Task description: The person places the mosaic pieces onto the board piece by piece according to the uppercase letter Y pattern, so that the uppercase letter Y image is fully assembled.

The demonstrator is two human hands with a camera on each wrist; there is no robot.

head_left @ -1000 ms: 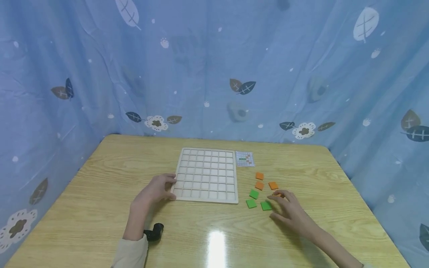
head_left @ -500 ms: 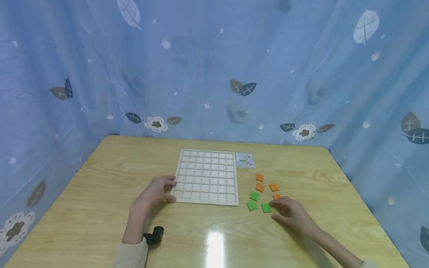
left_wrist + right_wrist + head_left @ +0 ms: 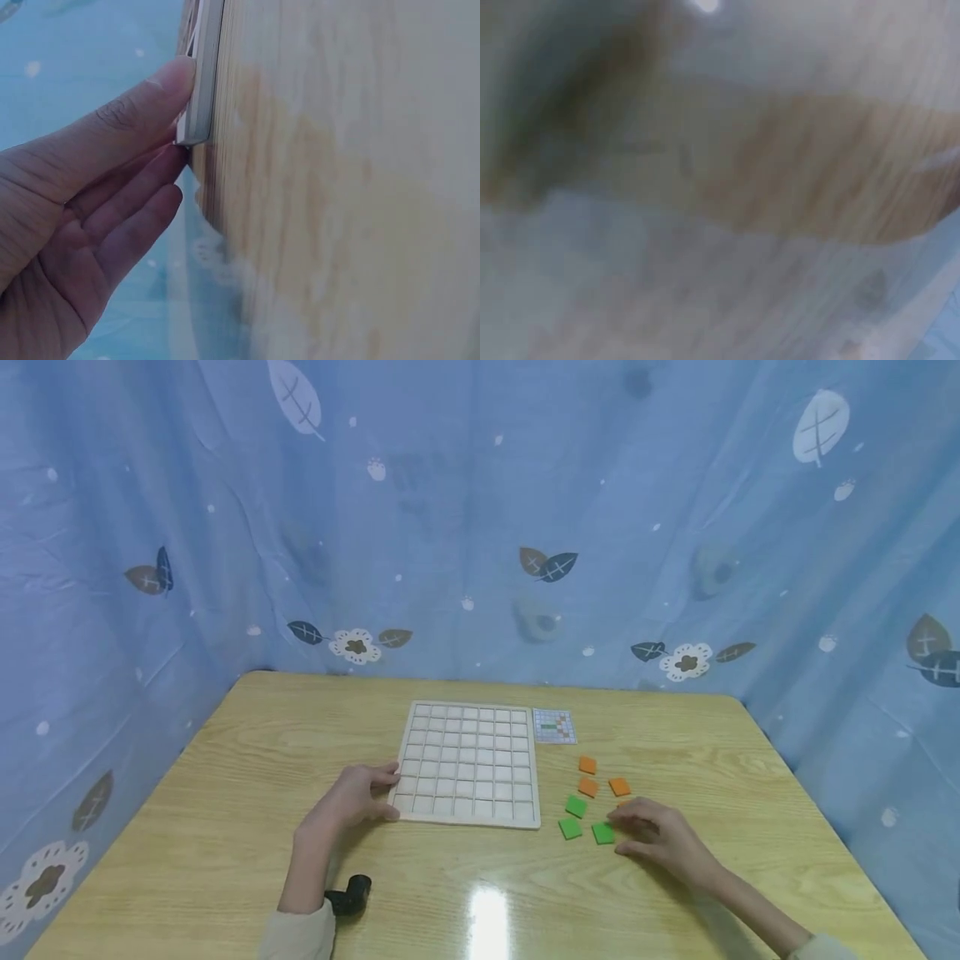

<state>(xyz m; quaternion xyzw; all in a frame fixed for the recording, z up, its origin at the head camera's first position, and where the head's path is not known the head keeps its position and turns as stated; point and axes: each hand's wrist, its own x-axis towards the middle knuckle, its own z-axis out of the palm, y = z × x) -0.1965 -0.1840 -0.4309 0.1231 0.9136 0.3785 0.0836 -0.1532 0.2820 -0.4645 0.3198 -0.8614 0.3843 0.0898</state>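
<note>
A pale wooden grid board lies on the table. My left hand holds it at the front left corner, thumb and forefinger at its left edge. In the left wrist view the thumb presses against the board's side while other fingers sit below the corner. Three green tiles and several orange tiles lie flat to the board's right. My right hand is right beside the nearest green tile, thumb and forefinger apart, and it partly covers one orange tile. The right wrist view is badly blurred.
A small printed card with a coloured grid pattern lies at the board's back right corner. A black object is near the left forearm. Blue patterned curtain surrounds the wooden table at the back and sides.
My right hand's fingers have drawn in from being spread over the tiles, and the hand has shifted slightly right. The left hand stays on the board. The head view has tilted a little.
</note>
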